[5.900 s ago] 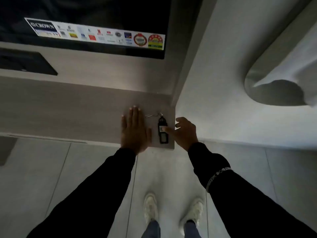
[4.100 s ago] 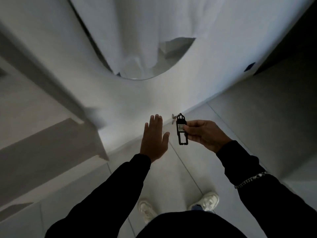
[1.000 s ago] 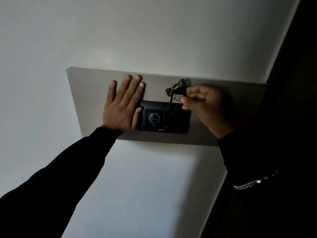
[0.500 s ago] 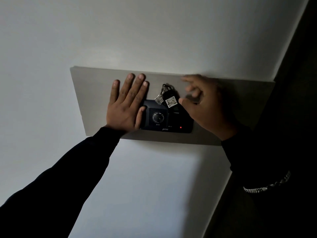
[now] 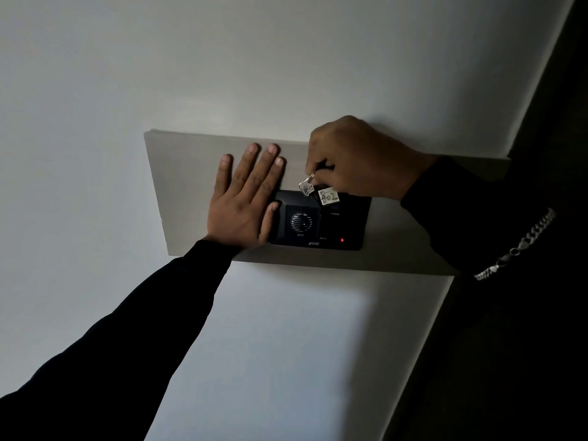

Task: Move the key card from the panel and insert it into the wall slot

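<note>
Pinching the key card (image 5: 328, 197) from above, right hand (image 5: 356, 160) seats it in the black wall slot unit (image 5: 321, 221); left hand (image 5: 245, 202), flat and spread beside the unit, apparently steadying the reach.

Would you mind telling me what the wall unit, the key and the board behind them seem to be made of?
Wall unit: likely black plastic, smooth moulded face with a slotted grille and a red light. Key: metal, bright silvery glint, hanging off a ring. Board: pale, matte, faintly streaked, perhaps wood laminate; the dim light leaves it open.
</note>
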`<act>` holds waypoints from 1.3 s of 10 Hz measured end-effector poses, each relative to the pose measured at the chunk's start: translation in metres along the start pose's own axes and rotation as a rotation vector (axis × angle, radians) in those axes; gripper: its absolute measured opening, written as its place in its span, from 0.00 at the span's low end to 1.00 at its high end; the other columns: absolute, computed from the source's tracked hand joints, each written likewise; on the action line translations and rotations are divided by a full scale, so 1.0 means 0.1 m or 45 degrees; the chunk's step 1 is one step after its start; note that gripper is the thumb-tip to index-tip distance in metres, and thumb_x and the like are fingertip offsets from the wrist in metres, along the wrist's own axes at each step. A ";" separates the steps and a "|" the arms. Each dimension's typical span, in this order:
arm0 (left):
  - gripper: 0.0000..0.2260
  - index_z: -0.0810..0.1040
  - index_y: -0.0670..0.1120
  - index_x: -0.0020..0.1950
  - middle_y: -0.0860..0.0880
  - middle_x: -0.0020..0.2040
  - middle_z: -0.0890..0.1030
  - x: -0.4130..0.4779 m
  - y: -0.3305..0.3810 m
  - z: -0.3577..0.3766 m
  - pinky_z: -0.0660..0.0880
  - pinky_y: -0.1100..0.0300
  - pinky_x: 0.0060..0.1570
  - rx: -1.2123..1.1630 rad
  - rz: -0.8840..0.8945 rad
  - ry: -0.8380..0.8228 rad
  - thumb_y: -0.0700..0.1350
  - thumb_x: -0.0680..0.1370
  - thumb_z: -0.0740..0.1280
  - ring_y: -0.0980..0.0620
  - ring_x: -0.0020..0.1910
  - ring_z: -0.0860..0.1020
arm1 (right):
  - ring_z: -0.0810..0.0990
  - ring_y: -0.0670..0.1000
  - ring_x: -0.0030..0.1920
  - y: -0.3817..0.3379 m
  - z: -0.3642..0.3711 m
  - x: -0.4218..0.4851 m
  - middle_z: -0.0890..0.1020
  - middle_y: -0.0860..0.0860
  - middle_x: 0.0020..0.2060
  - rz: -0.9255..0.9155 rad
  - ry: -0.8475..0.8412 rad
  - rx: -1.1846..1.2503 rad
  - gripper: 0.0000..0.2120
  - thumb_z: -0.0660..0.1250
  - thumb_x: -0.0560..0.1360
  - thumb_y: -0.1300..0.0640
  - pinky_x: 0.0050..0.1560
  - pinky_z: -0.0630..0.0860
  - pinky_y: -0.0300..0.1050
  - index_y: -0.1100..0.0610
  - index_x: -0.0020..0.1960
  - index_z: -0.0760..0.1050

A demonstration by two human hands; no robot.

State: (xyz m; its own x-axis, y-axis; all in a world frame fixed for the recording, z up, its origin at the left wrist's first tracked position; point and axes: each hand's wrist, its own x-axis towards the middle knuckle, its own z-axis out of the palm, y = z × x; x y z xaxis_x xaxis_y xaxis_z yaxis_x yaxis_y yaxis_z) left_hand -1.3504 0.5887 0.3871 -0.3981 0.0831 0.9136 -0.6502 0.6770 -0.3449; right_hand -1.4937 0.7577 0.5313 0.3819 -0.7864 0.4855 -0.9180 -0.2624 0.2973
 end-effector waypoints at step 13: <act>0.27 0.60 0.41 0.80 0.41 0.80 0.60 0.08 0.07 -0.20 0.53 0.35 0.77 -0.179 -0.057 -0.136 0.52 0.82 0.52 0.41 0.81 0.56 | 0.84 0.51 0.37 -0.13 0.25 -0.77 0.86 0.54 0.39 0.553 0.752 0.453 0.11 0.74 0.69 0.59 0.43 0.83 0.51 0.58 0.50 0.83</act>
